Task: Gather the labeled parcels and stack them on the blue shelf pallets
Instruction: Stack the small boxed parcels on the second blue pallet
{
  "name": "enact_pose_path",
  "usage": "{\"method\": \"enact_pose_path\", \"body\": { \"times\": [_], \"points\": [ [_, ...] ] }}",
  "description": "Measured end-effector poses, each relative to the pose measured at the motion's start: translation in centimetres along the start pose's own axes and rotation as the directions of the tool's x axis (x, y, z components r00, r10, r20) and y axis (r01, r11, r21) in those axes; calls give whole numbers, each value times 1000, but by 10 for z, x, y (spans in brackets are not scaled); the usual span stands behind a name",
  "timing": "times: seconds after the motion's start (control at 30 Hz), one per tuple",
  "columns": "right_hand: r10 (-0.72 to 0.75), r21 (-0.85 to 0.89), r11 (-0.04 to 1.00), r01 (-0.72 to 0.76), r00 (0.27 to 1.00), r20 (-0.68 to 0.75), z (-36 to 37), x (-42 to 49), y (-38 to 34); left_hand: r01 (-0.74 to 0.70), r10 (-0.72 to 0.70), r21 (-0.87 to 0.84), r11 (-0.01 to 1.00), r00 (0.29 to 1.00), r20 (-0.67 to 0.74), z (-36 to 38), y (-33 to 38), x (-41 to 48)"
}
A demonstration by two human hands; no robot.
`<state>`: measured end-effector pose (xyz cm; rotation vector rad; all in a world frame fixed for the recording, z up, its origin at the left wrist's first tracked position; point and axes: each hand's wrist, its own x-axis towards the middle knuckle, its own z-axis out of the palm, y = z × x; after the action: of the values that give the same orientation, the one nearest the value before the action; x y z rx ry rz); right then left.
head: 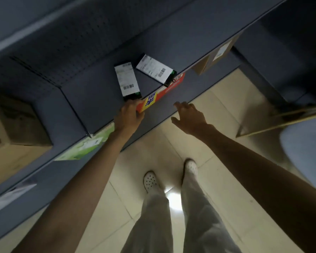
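Two small black parcels with white shipping labels lie flat on the blue shelf (91, 99): one (127, 79) near the shelf's front, the other (155, 69) to its right at an angle. A long red and orange box (161, 91) lies along the shelf's front edge. My left hand (130, 115) grips the near end of this box. My right hand (188, 115) hovers just right of it above the shelf edge, fingers spread, holding nothing.
A big cardboard box (13, 136) stands on the shelf at left. A green and white parcel (88, 145) sits on the lower shelf, and a brown labeled box (215, 55) at upper right. A cart frame (281, 119) is at right. My feet stand on a tiled floor (226, 110).
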<state>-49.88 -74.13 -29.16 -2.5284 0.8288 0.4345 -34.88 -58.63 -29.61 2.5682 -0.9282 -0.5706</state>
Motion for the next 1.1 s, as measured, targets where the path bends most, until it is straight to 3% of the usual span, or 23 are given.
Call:
{"method": "enact_pose_path", "body": {
  "times": [0.17, 0.3, 0.43, 0.57, 0.8, 1.1],
  "points": [
    [-114, 26, 993, 113, 993, 8, 8, 78, 24, 102, -106, -62, 993, 992, -65, 42, -8, 42],
    [-226, 41, 973, 228, 972, -66, 10, 139, 42, 188, -203, -101, 977, 964, -169, 72, -10, 78],
    [-237, -18, 972, 236, 966, -105, 15, 190, 53, 375, -409, -183, 909, 889, -207, 91, -10, 112],
    [-259, -60, 965, 256, 965, -42, 22, 225, 54, 474, -523, -243, 846, 827, -205, 97, -19, 139],
    [-304, -53, 952, 302, 952, -40, 17, 241, 42, 504, -567, -271, 820, 778, -268, 98, -19, 141],
    [-330, -65, 942, 330, 944, 2, -11, 169, 10, 476, -574, -342, 810, 763, -298, 67, -8, 64]
  ]
}}
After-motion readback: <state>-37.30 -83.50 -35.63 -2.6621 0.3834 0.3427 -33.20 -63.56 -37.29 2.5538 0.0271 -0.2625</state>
